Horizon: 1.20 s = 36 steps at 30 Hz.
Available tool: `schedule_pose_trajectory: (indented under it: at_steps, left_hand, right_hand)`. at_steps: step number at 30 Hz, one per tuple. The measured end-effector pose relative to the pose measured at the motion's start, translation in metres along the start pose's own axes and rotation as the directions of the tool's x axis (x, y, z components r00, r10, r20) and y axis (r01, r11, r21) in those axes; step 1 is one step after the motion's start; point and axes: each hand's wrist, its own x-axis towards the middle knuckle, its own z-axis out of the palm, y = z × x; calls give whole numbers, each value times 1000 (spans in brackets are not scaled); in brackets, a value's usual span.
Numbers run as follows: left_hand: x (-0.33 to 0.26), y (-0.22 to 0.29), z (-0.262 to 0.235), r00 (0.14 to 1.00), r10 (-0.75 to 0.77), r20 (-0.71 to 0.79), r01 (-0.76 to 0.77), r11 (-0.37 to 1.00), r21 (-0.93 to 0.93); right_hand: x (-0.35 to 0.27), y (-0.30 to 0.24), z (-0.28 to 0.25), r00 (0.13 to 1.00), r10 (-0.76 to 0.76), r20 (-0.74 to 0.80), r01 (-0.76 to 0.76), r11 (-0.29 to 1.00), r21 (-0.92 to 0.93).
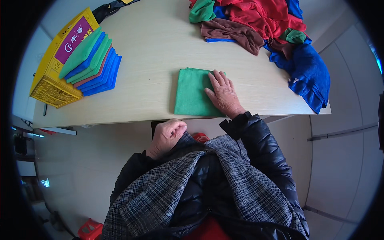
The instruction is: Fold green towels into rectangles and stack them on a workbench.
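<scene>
A green cloth [194, 93], folded into a flat rectangle, lies at the front edge of the table. My right hand [224, 94] rests flat on its right side, fingers stretched out and pointing away from me. My left hand [168, 135] is off the table, just below the front edge and nearer to my body. Its fingers are curled in, and whatever they may hold is hidden. To the left, several folded green, blue and brown cloths [94, 66] lean in a row against a yellow basket.
The yellow plastic basket [56, 82] with a purple label stands at the table's left end. A loose heap of red, blue, green and brown cloths [256, 20] covers the far right, with a blue cloth [310, 76] reaching the right edge. A red stool [90, 229] stands on the floor.
</scene>
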Motion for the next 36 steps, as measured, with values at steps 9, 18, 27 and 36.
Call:
schedule_pose_trajectory:
  at_steps: [9, 18, 27, 36]
  left_hand:
    - [-11, -23, 16, 840, -447, 308, 462, 293, -837]
    - [-23, 2, -40, 820, -493, -289, 19, 529, -848]
    - [62, 73, -254, 708, -334, -622, -340, 611, -715]
    - [113, -12, -424, 687, -359, -632, -447, 477, -757]
  right_hand:
    - [-13, -62, 17, 998, -39, 45, 32, 989, 144]
    - [-29, -22, 19, 995, -25, -94, 57, 935, 349]
    - [-32, -14, 10, 986, -109, -122, 127, 980, 151]
    - [-32, -17, 9, 990, -84, -116, 96, 990, 104]
